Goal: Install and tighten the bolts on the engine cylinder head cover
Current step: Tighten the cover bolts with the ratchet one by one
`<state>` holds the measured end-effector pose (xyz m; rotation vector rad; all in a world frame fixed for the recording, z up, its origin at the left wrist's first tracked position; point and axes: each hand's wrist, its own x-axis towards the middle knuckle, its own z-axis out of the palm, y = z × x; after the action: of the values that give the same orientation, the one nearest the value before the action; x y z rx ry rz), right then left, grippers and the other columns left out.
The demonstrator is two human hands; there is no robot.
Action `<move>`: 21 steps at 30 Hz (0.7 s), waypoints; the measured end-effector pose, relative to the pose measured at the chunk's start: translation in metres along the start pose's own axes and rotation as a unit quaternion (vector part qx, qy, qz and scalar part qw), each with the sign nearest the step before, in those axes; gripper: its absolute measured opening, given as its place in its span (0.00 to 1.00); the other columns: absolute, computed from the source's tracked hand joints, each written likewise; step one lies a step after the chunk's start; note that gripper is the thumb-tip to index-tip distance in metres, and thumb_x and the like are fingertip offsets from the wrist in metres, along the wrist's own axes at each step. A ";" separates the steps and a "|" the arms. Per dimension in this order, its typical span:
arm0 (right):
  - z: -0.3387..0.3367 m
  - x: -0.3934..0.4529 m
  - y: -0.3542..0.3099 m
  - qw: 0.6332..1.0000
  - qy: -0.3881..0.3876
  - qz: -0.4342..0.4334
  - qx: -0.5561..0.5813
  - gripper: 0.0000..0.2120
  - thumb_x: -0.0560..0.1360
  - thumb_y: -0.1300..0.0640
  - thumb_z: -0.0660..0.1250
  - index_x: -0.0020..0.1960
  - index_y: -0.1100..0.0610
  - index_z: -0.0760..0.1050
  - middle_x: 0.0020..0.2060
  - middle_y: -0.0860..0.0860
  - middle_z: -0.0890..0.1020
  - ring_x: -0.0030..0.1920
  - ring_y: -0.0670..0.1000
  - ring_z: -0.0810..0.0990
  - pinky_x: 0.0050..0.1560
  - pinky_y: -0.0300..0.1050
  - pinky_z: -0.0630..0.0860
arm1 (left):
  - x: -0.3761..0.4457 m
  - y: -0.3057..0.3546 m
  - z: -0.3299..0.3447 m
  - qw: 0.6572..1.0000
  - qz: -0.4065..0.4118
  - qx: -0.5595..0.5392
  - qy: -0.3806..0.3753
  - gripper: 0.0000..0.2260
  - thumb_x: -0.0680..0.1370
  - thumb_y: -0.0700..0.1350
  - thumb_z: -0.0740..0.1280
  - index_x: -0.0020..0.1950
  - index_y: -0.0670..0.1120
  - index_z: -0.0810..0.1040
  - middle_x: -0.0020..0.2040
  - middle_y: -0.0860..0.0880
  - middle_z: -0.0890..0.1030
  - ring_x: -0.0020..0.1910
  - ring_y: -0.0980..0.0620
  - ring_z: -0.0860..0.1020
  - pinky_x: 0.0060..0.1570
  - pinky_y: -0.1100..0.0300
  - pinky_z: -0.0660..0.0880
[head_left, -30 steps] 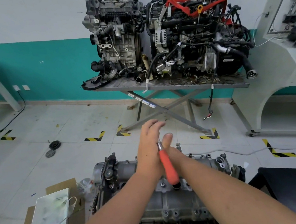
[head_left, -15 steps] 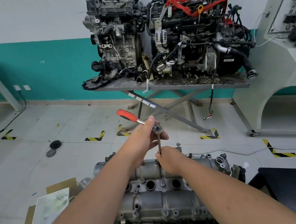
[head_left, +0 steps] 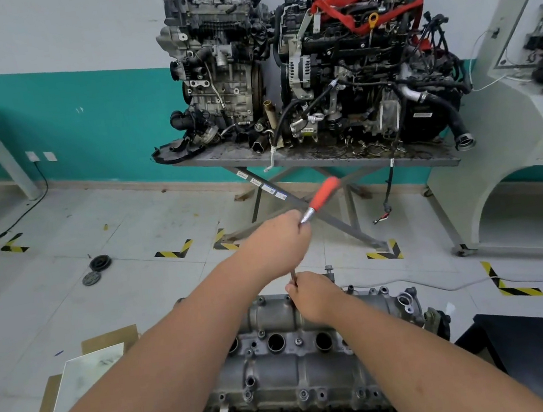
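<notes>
Left hand (head_left: 278, 243) grips the head of the ratchet (head_left: 322, 195), above the cylinder head cover (head_left: 284, 370). Right hand (head_left: 313, 295) pinches the extension bar (head_left: 294, 277) at the cover's far edge. No legible markings.

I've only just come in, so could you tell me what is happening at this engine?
A person is tightening a bolt at the far edge of the cylinder head cover. The left hand grips the head end of a ratchet wrench, its orange handle pointing up and away. The right hand pinches the extension bar to steady it.
</notes>
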<state>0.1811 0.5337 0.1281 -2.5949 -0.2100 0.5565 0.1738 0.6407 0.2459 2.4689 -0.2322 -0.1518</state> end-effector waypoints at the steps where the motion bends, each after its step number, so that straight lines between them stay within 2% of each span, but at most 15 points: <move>1: 0.000 0.000 0.000 1.000 -0.002 -0.003 -0.001 0.12 0.84 0.54 0.54 0.45 0.57 0.69 0.43 0.55 0.76 0.45 0.56 0.73 0.45 0.45 0.66 | 0.000 0.001 0.002 0.997 0.031 0.068 0.006 0.10 0.83 0.49 0.55 0.44 0.50 0.70 0.39 0.50 0.76 0.37 0.50 0.76 0.32 0.55 0.67; 4: -0.002 -0.001 -0.001 1.000 -0.004 -0.020 -0.006 0.14 0.82 0.59 0.54 0.38 0.55 0.65 0.36 0.53 0.73 0.44 0.54 0.70 0.39 0.46 0.64 | -0.005 -0.001 0.010 0.975 0.095 0.196 0.051 0.14 0.81 0.56 0.60 0.39 0.51 0.66 0.39 0.53 0.67 0.36 0.51 0.68 0.36 0.56 0.63; 6: -0.003 -0.005 -0.002 0.999 -0.002 -0.032 -0.035 0.16 0.79 0.66 0.54 0.35 0.54 0.61 0.35 0.53 0.70 0.42 0.55 0.71 0.33 0.45 0.62 | -0.009 -0.007 0.022 0.954 0.134 0.235 0.128 0.14 0.79 0.59 0.63 0.41 0.51 0.68 0.42 0.52 0.68 0.39 0.51 0.66 0.40 0.55 0.64; 9: -0.005 -0.007 -0.005 0.998 0.002 -0.026 -0.059 0.15 0.79 0.67 0.55 0.35 0.53 0.63 0.35 0.51 0.71 0.45 0.56 0.77 0.36 0.47 0.66 | -0.017 -0.018 0.036 0.937 0.182 0.179 0.239 0.14 0.72 0.54 0.75 0.41 0.46 0.75 0.46 0.48 0.75 0.43 0.47 0.70 0.42 0.52 0.69; 11: -0.005 -0.008 -0.004 0.996 0.001 -0.041 -0.082 0.10 0.80 0.65 0.56 0.43 0.56 0.72 0.39 0.52 0.74 0.49 0.55 0.78 0.40 0.46 0.69 | -0.020 -0.023 0.042 0.931 0.189 0.139 0.279 0.14 0.67 0.50 0.79 0.44 0.44 0.80 0.49 0.44 0.78 0.46 0.42 0.76 0.42 0.48 0.74; 13: -0.004 -0.007 -0.003 0.995 0.008 -0.047 -0.084 0.12 0.81 0.63 0.57 0.60 0.59 0.76 0.53 0.56 0.79 0.57 0.55 0.79 0.43 0.36 0.71 | -0.020 -0.028 0.047 0.934 0.181 0.119 0.285 0.19 0.71 0.55 0.76 0.52 0.42 0.81 0.54 0.42 0.78 0.50 0.40 0.77 0.46 0.46 0.76; 14: -0.003 -0.008 -0.002 0.999 0.004 -0.029 -0.013 0.15 0.83 0.63 0.56 0.68 0.61 0.73 0.60 0.57 0.78 0.60 0.53 0.78 0.41 0.29 0.69 | -0.023 -0.029 0.049 0.943 0.171 0.089 0.270 0.23 0.73 0.59 0.70 0.57 0.41 0.80 0.57 0.41 0.77 0.53 0.40 0.77 0.49 0.46 0.76; 15: -0.002 -0.007 -0.001 0.998 -0.010 -0.023 0.051 0.17 0.85 0.63 0.54 0.71 0.64 0.70 0.62 0.57 0.77 0.57 0.48 0.78 0.40 0.24 0.68 | -0.028 -0.029 0.051 0.953 0.161 0.045 0.253 0.28 0.75 0.62 0.65 0.62 0.40 0.78 0.60 0.42 0.76 0.55 0.42 0.76 0.52 0.46 0.76; 16: 0.000 -0.007 -0.001 0.995 0.000 -0.026 0.096 0.16 0.85 0.62 0.53 0.70 0.65 0.70 0.58 0.56 0.78 0.50 0.45 0.78 0.40 0.23 0.69 | -0.030 -0.029 0.053 0.960 0.151 -0.018 0.235 0.30 0.75 0.63 0.61 0.66 0.41 0.75 0.64 0.44 0.73 0.57 0.45 0.75 0.54 0.47 0.75; 17: 0.000 -0.006 0.001 0.992 -0.005 -0.022 0.121 0.15 0.85 0.61 0.53 0.65 0.63 0.74 0.51 0.53 0.79 0.45 0.47 0.77 0.42 0.26 0.71 | -0.033 -0.030 0.054 0.962 0.142 -0.087 0.215 0.29 0.76 0.61 0.59 0.69 0.44 0.72 0.66 0.46 0.71 0.57 0.49 0.74 0.56 0.48 0.75; 18: -0.002 -0.006 -0.001 0.992 -0.019 0.006 0.124 0.13 0.84 0.59 0.54 0.57 0.60 0.77 0.46 0.53 0.79 0.44 0.50 0.78 0.46 0.35 0.76 | -0.033 -0.028 0.056 0.959 0.139 -0.152 0.196 0.25 0.77 0.58 0.59 0.71 0.49 0.69 0.67 0.48 0.71 0.56 0.54 0.74 0.59 0.50 0.74; 19: -0.001 -0.002 0.000 0.994 -0.036 0.020 0.103 0.11 0.81 0.59 0.57 0.53 0.60 0.77 0.45 0.54 0.81 0.46 0.53 0.80 0.49 0.45 0.78 | -0.033 -0.025 0.058 0.952 0.128 -0.208 0.185 0.20 0.79 0.55 0.58 0.71 0.55 0.67 0.66 0.50 0.72 0.54 0.57 0.74 0.61 0.52 0.73; 20: -0.001 -0.001 0.000 0.999 -0.026 0.010 0.047 0.10 0.79 0.59 0.58 0.53 0.61 0.77 0.47 0.56 0.82 0.48 0.56 0.80 0.51 0.50 0.78 | -0.030 -0.022 0.060 0.939 0.101 -0.276 0.178 0.16 0.82 0.53 0.56 0.71 0.57 0.66 0.65 0.52 0.75 0.53 0.58 0.75 0.63 0.54 0.73; 21: -0.001 -0.001 0.000 1.000 -0.010 0.010 0.014 0.10 0.80 0.59 0.58 0.54 0.61 0.76 0.50 0.57 0.82 0.49 0.57 0.79 0.50 0.49 0.76 | -0.026 -0.016 0.059 0.911 0.044 -0.375 0.168 0.13 0.85 0.53 0.54 0.68 0.56 0.69 0.62 0.52 0.78 0.53 0.56 0.77 0.65 0.53 0.72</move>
<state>0.1803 0.5333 0.1290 -2.5679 -0.1815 0.5899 0.1406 0.6230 0.1907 1.6751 -0.1031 0.1950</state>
